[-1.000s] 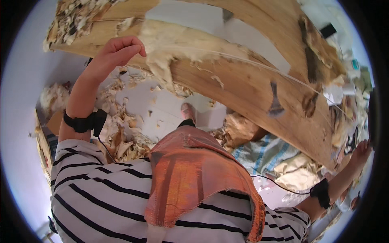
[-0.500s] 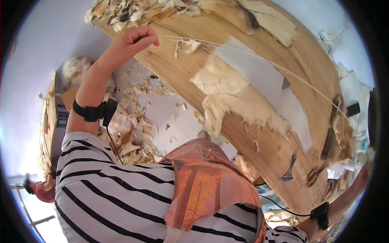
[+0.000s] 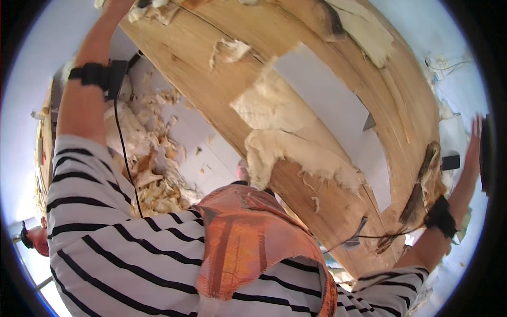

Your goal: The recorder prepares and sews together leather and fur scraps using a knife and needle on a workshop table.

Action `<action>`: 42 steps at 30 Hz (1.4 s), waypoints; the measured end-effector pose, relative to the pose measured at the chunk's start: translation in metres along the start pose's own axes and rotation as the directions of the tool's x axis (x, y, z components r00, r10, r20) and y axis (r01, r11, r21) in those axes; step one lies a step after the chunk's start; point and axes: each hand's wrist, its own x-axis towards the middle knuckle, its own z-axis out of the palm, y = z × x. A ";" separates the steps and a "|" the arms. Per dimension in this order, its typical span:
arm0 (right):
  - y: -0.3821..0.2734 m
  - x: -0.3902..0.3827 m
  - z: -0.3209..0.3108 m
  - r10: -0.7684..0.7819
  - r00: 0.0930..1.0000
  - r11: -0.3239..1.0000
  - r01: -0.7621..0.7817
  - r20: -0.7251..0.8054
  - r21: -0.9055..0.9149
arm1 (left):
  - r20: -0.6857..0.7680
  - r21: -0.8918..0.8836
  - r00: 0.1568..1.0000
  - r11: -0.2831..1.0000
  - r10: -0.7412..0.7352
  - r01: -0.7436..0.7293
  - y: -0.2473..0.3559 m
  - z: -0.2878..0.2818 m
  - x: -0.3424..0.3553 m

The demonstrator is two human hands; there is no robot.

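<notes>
My left hand [image 3: 117,7] is at the top edge, by the table's far left corner and its fur scraps [image 3: 158,11]; its fingers are cut off by the frame. Raised at the far right, my right hand [image 3: 475,132] is small, its fingers stretched upward beside a dark object [image 3: 484,153] at the rim. Between the arms, cream fur pieces [image 3: 272,103] and a ragged-edged fur strip [image 3: 303,156] lie on the wooden table [image 3: 190,66]. Next to them is a long white sheet [image 3: 327,95]. No thread can be made out now.
A flared metal blade [image 3: 355,235] and scissors [image 3: 390,240] lie toward the table's right end, near a dark-and-brown fur strip [image 3: 422,182]. A black rectangular device [image 3: 450,162] sits beyond. Fur scraps [image 3: 158,179] are heaped on the floor at left. Another person [image 3: 38,238] is at far left.
My left hand has gone up and left, out to the frame's edge. The right arm has risen, bringing that hand into view. The white threads stretching from my left hand are no longer visible.
</notes>
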 end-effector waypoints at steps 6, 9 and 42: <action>-0.046 -0.179 0.249 0.172 0.498 0.982 -0.157 0.850 -0.106 | 0.145 -0.073 0.706 0.719 0.693 -0.691 0.105 0.133 -0.274; -0.058 -0.261 0.310 -0.111 0.363 0.991 0.107 0.925 0.077 | 0.294 -0.302 0.795 0.841 0.530 -0.449 0.145 0.170 -0.364; -0.067 -0.288 0.353 0.048 0.205 0.970 0.224 0.978 -0.095 | 0.240 -0.342 0.916 0.911 0.320 -0.228 0.146 0.206 -0.383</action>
